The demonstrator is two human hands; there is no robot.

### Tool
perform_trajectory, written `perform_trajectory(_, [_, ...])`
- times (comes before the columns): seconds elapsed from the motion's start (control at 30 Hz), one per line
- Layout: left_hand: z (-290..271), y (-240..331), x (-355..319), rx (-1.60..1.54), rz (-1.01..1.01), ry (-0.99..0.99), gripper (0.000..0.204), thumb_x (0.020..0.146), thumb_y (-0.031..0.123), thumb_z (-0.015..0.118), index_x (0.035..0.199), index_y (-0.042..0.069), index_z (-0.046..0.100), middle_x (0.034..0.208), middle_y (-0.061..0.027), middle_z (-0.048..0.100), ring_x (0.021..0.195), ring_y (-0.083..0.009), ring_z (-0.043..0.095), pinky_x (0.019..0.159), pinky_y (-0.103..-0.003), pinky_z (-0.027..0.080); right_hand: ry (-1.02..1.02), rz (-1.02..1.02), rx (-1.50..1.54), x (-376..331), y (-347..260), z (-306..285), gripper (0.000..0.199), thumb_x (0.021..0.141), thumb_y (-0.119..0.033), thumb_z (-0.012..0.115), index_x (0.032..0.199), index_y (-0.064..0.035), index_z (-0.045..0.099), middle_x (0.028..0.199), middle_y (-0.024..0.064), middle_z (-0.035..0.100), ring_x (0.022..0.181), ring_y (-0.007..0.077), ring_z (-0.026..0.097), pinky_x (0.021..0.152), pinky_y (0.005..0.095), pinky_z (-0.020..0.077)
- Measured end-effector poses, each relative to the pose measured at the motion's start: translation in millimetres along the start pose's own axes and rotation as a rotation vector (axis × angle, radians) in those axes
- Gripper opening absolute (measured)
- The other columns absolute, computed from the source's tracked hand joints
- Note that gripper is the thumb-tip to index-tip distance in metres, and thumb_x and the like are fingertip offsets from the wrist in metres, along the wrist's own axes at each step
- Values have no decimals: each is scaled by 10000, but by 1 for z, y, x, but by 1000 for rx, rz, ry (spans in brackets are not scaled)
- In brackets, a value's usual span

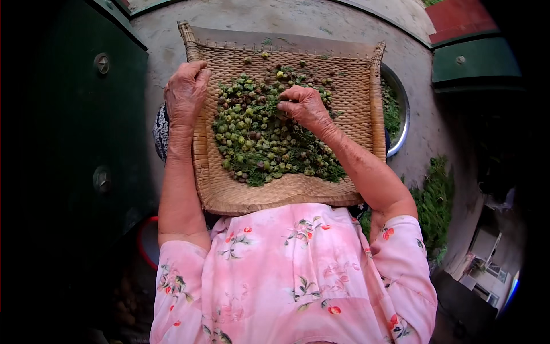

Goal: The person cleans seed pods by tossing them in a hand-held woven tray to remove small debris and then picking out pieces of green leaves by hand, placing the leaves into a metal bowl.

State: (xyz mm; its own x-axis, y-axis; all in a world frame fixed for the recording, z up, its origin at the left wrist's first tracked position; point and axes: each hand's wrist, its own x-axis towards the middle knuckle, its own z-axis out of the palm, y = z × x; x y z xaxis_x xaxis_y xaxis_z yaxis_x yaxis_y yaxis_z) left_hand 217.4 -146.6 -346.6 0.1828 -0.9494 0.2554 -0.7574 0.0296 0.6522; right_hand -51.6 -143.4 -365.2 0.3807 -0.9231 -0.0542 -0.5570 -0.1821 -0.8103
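Observation:
A woven winnowing basket rests on my lap, its near edge against my pink flowered shirt. Heaped in its middle are small round green and brown seed cones, mixed with feathery green sprigs. My left hand is closed around the basket's left rim, near its far corner. Over the far part of the heap, my right hand has thumb and fingers pinched together on a green sprig. Its fingertips partly cover what they hold.
Beside the basket's right edge stands a metal basin holding green leaves. More cut greenery lies on the concrete floor at right. A dark green door panel closes off the left side; a red-rimmed basin sits below it.

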Motion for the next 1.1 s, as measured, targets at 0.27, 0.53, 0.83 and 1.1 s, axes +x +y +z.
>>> perform_trajectory(0.27, [-1,-4,1,2,8,-10,229,830,216,639,1002,69,671,964,-108,661,876,-292,642,773,-350,501,-157,-160,-516,-32,-6,-62,171,778,-88,677,925,-9,634,819,111,626,797,312,619,699,393,490])
perform_trajectory(0.53, [-2,-1,3,26,-34,-65,253,862,254,624,1053,93,668,1017,-90,664,934,-252,641,818,-318,488,-427,5,-407,-56,9,-56,280,764,-157,690,999,-41,590,964,142,631,943,346,594,770,449,481])
perform_trajectory(0.83, [-2,1,3,17,-30,-37,240,844,240,637,1032,97,676,985,-92,663,905,-258,642,798,-335,492,-376,187,-375,-56,-2,-28,321,654,-194,790,789,17,589,760,178,621,781,370,613,693,453,486])
perform_trajectory(1.1, [-3,3,2,34,-30,-16,208,825,208,647,1001,102,683,959,-96,664,885,-286,641,784,-354,494,-178,0,-238,-34,2,-36,231,686,-100,746,796,25,587,730,178,591,736,348,600,665,433,470])
